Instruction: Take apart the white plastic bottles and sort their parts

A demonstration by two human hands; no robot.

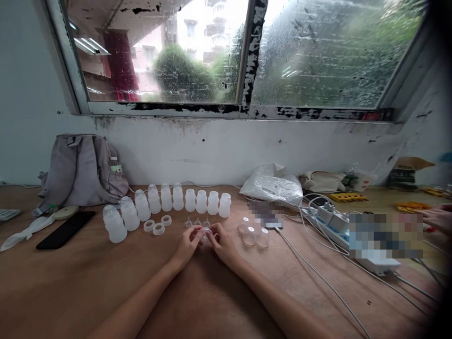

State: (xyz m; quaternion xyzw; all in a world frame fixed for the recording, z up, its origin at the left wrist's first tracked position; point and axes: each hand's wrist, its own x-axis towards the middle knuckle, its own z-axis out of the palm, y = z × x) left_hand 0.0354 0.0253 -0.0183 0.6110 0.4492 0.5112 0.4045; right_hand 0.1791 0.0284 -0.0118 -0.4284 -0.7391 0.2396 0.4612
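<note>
My left hand point(191, 241) and my right hand point(221, 244) meet over the table, both closed with fingertips on a small translucent round piece point(205, 233). The fingers hide most of it; it resembles a bottle ring or nipple. Just beyond my fingers stand clear bottle nipples point(197, 221). Three white screw rings point(158, 229) lie left of my hands. Clear round caps point(248, 239) lie to the right, several with white centres. Behind, frosted baby bottles stand in a curved row: capped ones point(142, 206) on the left, open-necked ones point(201, 202) on the right.
A black phone point(66, 230) and a grey backpack point(79, 169) are at the left. To the right are a silvery plastic bag point(273, 183), a white power strip point(374, 262) and trailing cables. Another person's hand point(439, 217) shows at the far right edge.
</note>
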